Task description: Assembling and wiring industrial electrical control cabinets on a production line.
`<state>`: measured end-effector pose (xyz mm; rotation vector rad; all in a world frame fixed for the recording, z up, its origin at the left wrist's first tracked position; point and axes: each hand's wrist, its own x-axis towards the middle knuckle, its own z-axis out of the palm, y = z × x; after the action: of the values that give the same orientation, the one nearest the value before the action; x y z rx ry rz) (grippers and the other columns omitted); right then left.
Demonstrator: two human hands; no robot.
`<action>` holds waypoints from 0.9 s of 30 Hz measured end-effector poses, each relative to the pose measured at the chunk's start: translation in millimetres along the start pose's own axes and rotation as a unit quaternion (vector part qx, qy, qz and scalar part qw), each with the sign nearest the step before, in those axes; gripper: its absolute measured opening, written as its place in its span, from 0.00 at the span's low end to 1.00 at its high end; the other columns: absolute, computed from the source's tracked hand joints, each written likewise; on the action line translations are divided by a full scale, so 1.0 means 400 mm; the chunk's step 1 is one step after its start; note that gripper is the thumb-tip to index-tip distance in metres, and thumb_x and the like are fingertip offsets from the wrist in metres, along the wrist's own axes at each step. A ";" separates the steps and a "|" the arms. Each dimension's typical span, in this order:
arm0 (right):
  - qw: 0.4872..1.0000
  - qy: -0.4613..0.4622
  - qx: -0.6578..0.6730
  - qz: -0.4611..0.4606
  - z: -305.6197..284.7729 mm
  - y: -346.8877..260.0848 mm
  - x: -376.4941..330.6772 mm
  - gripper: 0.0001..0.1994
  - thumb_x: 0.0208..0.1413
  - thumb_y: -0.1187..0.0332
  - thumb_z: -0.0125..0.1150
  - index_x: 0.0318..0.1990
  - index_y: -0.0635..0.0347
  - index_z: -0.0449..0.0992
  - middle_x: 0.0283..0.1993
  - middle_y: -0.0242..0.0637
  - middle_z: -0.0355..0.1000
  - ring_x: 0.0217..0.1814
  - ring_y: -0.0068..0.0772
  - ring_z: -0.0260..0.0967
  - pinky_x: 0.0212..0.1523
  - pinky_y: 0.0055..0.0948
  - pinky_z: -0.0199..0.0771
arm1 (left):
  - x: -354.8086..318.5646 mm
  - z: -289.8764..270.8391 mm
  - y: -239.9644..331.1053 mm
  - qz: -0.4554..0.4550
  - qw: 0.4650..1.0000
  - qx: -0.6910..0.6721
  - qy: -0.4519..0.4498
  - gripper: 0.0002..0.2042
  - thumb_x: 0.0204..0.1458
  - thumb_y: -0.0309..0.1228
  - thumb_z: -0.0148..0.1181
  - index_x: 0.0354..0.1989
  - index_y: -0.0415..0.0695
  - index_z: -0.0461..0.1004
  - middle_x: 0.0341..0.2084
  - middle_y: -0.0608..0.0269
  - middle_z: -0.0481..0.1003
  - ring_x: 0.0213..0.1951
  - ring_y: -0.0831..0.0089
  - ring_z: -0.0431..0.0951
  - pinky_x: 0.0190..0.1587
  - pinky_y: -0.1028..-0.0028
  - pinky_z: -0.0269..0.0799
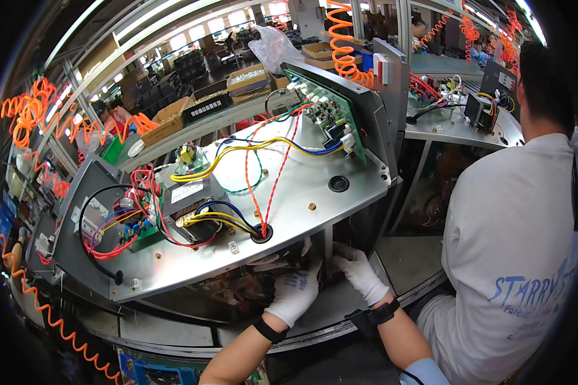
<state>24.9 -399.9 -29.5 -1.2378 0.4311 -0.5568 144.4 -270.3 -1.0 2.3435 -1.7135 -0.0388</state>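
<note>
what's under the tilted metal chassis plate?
Under the tilted grey metal chassis plate, both white-gloved hands reach into a dark cavity: left hand, right hand. A vertical metal post stands between them. The fingertips and whatever they touch are hidden in shadow.

A single view is given, taken from a fisheye camera worn on the head; it is aimed down and forward at the metal chassis [289, 192], seen close; both hands [293, 294] are caught near the lower edge; straight edges are bent toward the rim.
</note>
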 end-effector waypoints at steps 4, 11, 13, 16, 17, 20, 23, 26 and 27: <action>0.999 0.027 -0.024 -0.001 0.006 0.014 -0.005 0.19 0.56 0.75 0.48 0.56 0.68 0.70 0.49 0.37 0.74 0.50 0.22 0.68 0.53 0.23 0.66 | -0.025 0.030 0.010 -0.061 0.988 -0.143 0.014 0.23 0.52 0.30 0.47 0.59 0.54 0.67 0.29 0.48 0.78 0.30 0.54 0.79 0.35 0.57 0.75; 0.995 0.041 -0.073 -0.048 0.011 0.014 -0.005 0.18 0.57 0.74 0.50 0.55 0.68 0.71 0.47 0.35 0.75 0.47 0.20 0.69 0.50 0.21 0.67 | -0.009 0.027 -0.051 0.063 0.996 -0.008 0.068 0.22 0.52 0.29 0.47 0.58 0.55 0.68 0.27 0.53 0.78 0.28 0.57 0.79 0.32 0.58 0.74; 0.999 0.021 -0.046 -0.015 0.003 0.005 -0.004 0.17 0.58 0.73 0.50 0.53 0.68 0.72 0.45 0.34 0.75 0.45 0.19 0.69 0.48 0.20 0.68 | 0.014 0.006 -0.055 0.084 0.996 -0.016 0.027 0.21 0.52 0.29 0.48 0.57 0.55 0.69 0.26 0.56 0.77 0.28 0.59 0.79 0.30 0.59 0.73; 0.998 0.046 -0.033 -0.024 -0.008 0.034 0.000 0.15 0.58 0.74 0.52 0.51 0.68 0.72 0.43 0.34 0.74 0.42 0.19 0.69 0.46 0.20 0.69 | 0.002 0.048 -0.046 0.076 0.991 -0.017 0.113 0.20 0.52 0.29 0.49 0.56 0.53 0.69 0.26 0.56 0.77 0.27 0.59 0.79 0.28 0.61 0.72; 0.998 0.044 -0.032 -0.028 -0.005 0.032 0.005 0.15 0.58 0.74 0.52 0.51 0.68 0.72 0.43 0.34 0.74 0.42 0.19 0.69 0.46 0.20 0.69 | -0.003 0.060 -0.045 0.069 0.985 -0.016 0.156 0.20 0.52 0.29 0.50 0.56 0.52 0.69 0.26 0.57 0.77 0.27 0.59 0.79 0.27 0.62 0.72; 0.999 0.031 -0.005 -0.008 0.000 0.032 0.004 0.12 0.58 0.74 0.55 0.48 0.68 0.73 0.41 0.34 0.74 0.42 0.20 0.69 0.46 0.21 0.70 | -0.007 0.055 -0.020 0.000 0.996 -0.017 0.086 0.20 0.52 0.30 0.50 0.55 0.50 0.69 0.28 0.55 0.78 0.28 0.58 0.79 0.27 0.60 0.72; 0.997 0.005 0.075 0.004 -0.019 0.035 0.000 0.11 0.58 0.73 0.57 0.47 0.67 0.73 0.41 0.34 0.74 0.43 0.22 0.71 0.45 0.23 0.71 | 0.004 -0.015 0.032 -0.059 0.992 -0.002 -0.115 0.23 0.53 0.34 0.49 0.59 0.48 0.64 0.32 0.49 0.78 0.32 0.53 0.79 0.33 0.57 0.74; 0.988 -0.017 0.154 0.014 -0.030 0.030 0.004 0.15 0.55 0.74 0.61 0.49 0.66 0.70 0.44 0.36 0.73 0.44 0.28 0.72 0.45 0.29 0.75 | -0.020 -0.020 0.039 -0.089 0.982 -0.146 -0.080 0.28 0.54 0.38 0.50 0.65 0.47 0.57 0.43 0.43 0.75 0.43 0.49 0.77 0.49 0.56 0.70; 0.990 -0.015 0.138 0.029 -0.037 0.031 0.010 0.15 0.55 0.75 0.61 0.50 0.65 0.70 0.43 0.37 0.73 0.44 0.29 0.72 0.45 0.31 0.75 | -0.030 -0.029 0.040 -0.091 0.983 -0.146 -0.071 0.28 0.54 0.38 0.50 0.65 0.47 0.57 0.43 0.43 0.75 0.43 0.49 0.77 0.49 0.56 0.70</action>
<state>21.3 -410.5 -45.6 -0.9636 0.3494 -0.5281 127.5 -261.4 11.9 2.3096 -1.4312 -0.4678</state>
